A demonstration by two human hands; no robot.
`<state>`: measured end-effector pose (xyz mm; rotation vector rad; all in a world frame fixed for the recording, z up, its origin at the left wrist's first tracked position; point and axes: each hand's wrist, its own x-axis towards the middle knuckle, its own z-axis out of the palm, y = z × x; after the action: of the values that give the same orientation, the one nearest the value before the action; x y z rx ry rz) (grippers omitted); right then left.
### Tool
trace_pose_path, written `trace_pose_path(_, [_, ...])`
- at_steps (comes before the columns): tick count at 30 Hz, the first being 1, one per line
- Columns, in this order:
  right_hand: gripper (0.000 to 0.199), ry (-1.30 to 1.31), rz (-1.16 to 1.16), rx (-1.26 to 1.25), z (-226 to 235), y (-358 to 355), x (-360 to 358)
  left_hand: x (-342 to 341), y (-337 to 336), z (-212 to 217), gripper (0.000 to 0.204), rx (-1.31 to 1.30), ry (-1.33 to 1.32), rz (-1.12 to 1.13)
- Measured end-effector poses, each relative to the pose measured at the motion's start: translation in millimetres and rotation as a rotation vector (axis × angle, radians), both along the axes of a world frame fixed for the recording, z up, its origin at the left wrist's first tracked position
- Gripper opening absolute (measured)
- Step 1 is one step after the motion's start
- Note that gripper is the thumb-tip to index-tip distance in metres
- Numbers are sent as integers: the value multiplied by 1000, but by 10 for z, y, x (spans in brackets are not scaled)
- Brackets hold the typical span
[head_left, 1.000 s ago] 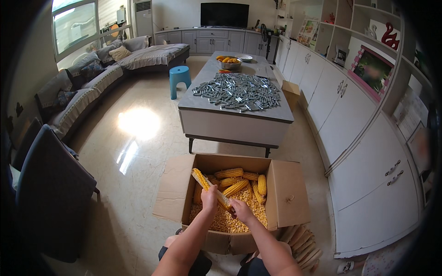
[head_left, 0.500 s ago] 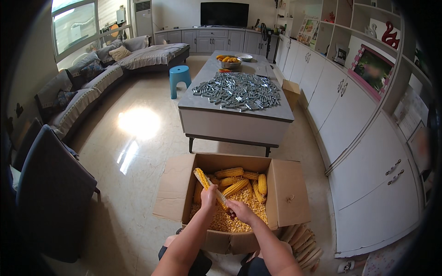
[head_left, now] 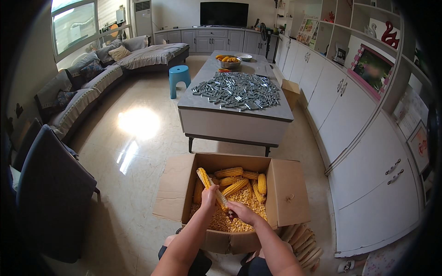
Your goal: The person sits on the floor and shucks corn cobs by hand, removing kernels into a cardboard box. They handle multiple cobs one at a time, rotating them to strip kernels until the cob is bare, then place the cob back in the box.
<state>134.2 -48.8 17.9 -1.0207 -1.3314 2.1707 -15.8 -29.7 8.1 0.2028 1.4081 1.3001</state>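
Observation:
A partly stripped corn cob (head_left: 205,178) slants over the open cardboard box, its upper end to the left. Yellow kernels still cover part of it, and a pale bare strip runs along one side. My left hand (head_left: 209,197) is wrapped round the middle of the cob. At its lower end my right hand (head_left: 242,213) is closed, fingers curled against the cob and partly hidden. Below both hands, loose yellow kernels (head_left: 246,225) cover the bottom of the box. Several whole corn cobs (head_left: 237,187) lie on them toward the back of the box.
The cardboard box (head_left: 290,193) stands between my knees, flaps folded out. Stripped cobs (head_left: 304,246) are piled beside its right front corner. Ahead is a grey table (head_left: 193,105) bearing many small metal cylinders (head_left: 237,91) and a bowl of corn (head_left: 229,63). A dark chair (head_left: 50,193) stands left.
The upper end of the cob has shifted slightly right. My right hand has turned a little at the lower end, while my left hand keeps its hold.

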Motion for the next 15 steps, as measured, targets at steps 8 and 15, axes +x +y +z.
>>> trace_pose_path(8, [33, 232, -46, -166, -95, 81, 33, -94, 92, -257, 26, 42, -122, 46])
trace_pose_path(15, [40, -144, -40, 253, 42, 6, -51, -79, 77, -238, 25, 8, -51, 53])
